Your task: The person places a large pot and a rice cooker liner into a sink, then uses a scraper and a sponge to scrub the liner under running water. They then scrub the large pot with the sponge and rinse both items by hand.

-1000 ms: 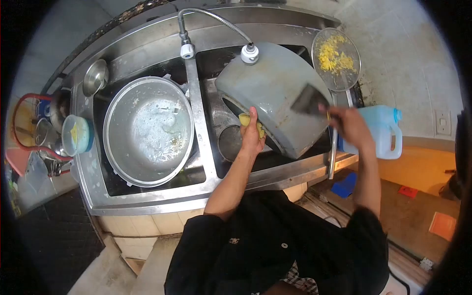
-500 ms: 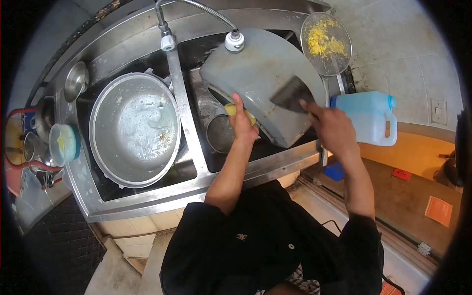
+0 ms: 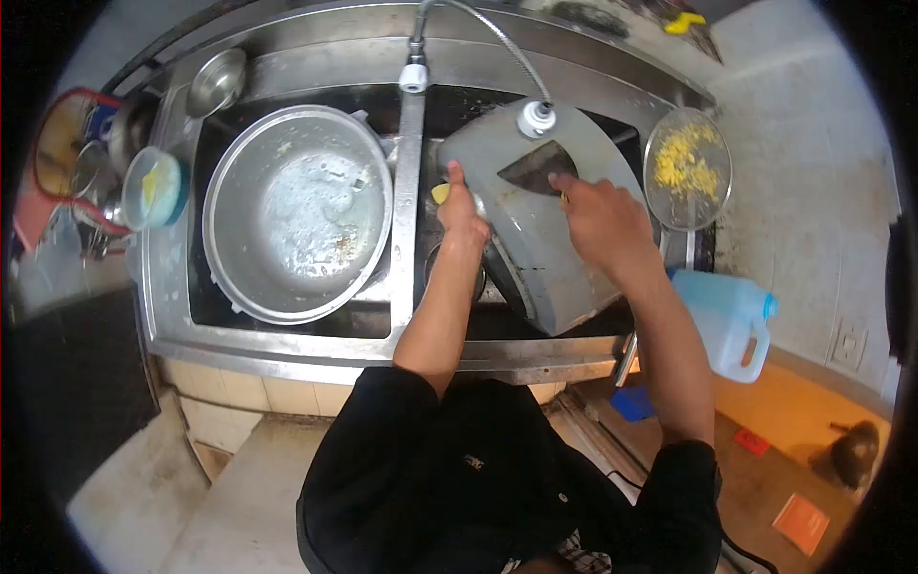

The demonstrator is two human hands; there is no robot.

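The round grey board point(image 3: 550, 273) stands tilted in the right basin of the sink point(image 3: 411, 349), at the centre of the frame under the spray head point(image 3: 536, 120). The left hand point(image 3: 462, 209) has its fingers closed on a yellow sponge point(image 3: 439, 193) at the board's edge, and the right hand point(image 3: 598, 225) grips a dark scraper point(image 3: 535, 167) laid on its face. The cleaning looks partway done: brown streaks mark the board, and the big pan point(image 3: 296, 210) at left holds scum and crumbs
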